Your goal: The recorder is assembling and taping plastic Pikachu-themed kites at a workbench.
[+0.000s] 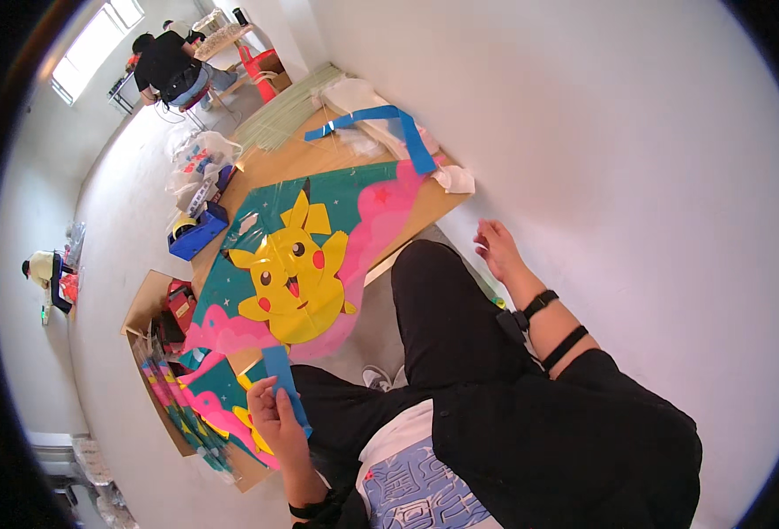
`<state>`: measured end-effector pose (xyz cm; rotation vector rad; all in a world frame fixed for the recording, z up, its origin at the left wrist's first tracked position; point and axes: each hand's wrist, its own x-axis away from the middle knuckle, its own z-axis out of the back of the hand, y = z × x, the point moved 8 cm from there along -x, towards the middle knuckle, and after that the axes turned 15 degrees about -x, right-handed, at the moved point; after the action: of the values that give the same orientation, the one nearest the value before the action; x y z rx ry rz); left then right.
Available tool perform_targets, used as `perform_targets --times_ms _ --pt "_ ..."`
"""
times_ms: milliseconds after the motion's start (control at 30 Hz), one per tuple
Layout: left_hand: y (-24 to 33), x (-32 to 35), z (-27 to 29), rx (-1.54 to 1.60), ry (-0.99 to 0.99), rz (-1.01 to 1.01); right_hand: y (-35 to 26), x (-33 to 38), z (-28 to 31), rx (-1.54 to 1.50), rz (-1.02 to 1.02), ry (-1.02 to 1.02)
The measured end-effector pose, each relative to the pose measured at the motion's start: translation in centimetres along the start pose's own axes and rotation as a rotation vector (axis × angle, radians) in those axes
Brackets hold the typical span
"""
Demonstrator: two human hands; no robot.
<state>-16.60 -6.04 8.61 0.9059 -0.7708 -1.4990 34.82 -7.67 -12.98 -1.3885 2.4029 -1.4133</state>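
Note:
My left hand (275,421) is closed on a blue strip (281,368) at the near edge of the table, by my lap. Past it lies a large printed sheet, like a kite sail (358,201), in green and pink with a yellow cartoon creature with red cheeks. My right hand (499,250) is raised beside the wall, right of my knee, its fingers loosely bent and apart with nothing seen in them. Another blue strip (374,115) lies bent across the sheet's far right corner. A second, similar printed sheet (222,398) lies partly hidden beside my left hand.
A blue tape dispenser (198,233) and a plastic bag (197,167) sit along the table's left edge. Thin pale rods (275,119) lie at the far end. A cardboard box (149,300) stands left. Other people (173,66) sit far off. A white wall (636,176) runs along my right.

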Motion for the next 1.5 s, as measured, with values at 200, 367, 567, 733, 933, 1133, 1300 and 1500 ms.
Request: perform_targets --times_ms 200,367,567,733,933,1133,1300,1500 --pt "-1.0 -0.1 0.2 -0.035 0.037 0.046 0.3 -4.1 -3.7 -0.139 -0.014 -0.241" --pt "-1.8 -0.5 -0.1 -0.067 0.043 0.069 -0.2 -4.5 -6.6 -0.228 -0.037 -0.385" --pt "-1.5 -1.3 -1.9 -0.030 0.002 0.100 1.3 -6.6 -3.9 -0.005 -0.078 -0.187" --pt "-1.1 -1.8 -2.6 -0.050 -0.033 0.079 2.2 -7.0 -0.1 0.140 -0.119 0.075" --pt "-1.0 -1.8 -3.1 -0.035 -0.049 0.057 3.4 -7.0 3.0 0.201 -0.197 0.164" --pt "-0.5 -1.2 -2.6 -0.069 -0.036 0.063 3.2 -8.6 2.2 0.405 -0.152 0.139" --pt "-1.0 -0.8 -1.9 -0.057 -0.014 0.066 4.4 -11.0 0.9 0.320 -0.189 0.123" --pt "-0.9 -0.9 -2.1 -0.055 -0.007 0.077 5.1 -12.2 0.6 0.193 -0.154 0.159"
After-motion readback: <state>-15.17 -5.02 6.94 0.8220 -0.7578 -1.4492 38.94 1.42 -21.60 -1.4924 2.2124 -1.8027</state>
